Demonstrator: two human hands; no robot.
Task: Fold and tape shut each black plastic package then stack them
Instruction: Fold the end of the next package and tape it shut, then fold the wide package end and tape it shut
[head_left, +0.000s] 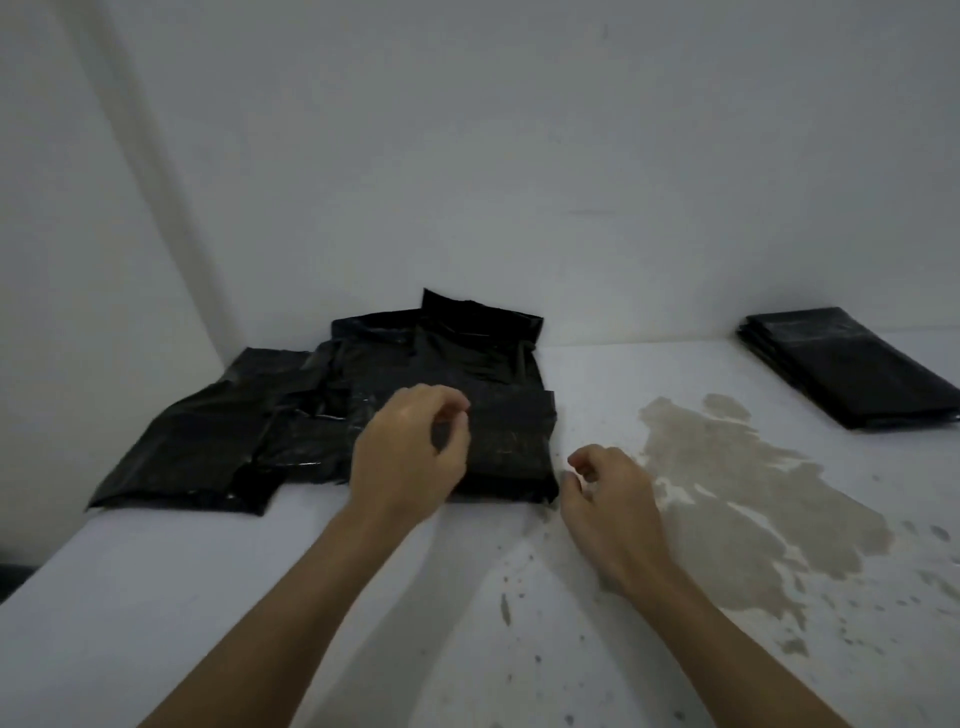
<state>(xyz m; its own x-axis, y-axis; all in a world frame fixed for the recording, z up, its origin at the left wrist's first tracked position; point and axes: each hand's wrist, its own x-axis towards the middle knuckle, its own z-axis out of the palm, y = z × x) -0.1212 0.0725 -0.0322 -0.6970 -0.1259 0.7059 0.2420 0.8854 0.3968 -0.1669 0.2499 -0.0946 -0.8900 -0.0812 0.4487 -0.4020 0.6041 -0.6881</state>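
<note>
Several black plastic packages (291, 415) lie overlapping on the white table (260, 571) at the back left, against the wall. The nearest package (511, 447) is folded and lies at the right end of the pile. My left hand (410, 452) hovers over its left part with fingers loosely curled, holding nothing. My right hand (608, 499) is just right of that package's near corner, fingers also loosely curled and empty. A neat stack of black packages (847, 369) sits at the far right.
A large brownish stain (737, 493) spreads over the table to the right of my right hand, with small dark spots (506, 608) nearer me. White walls (467, 156) close the table at the back and left.
</note>
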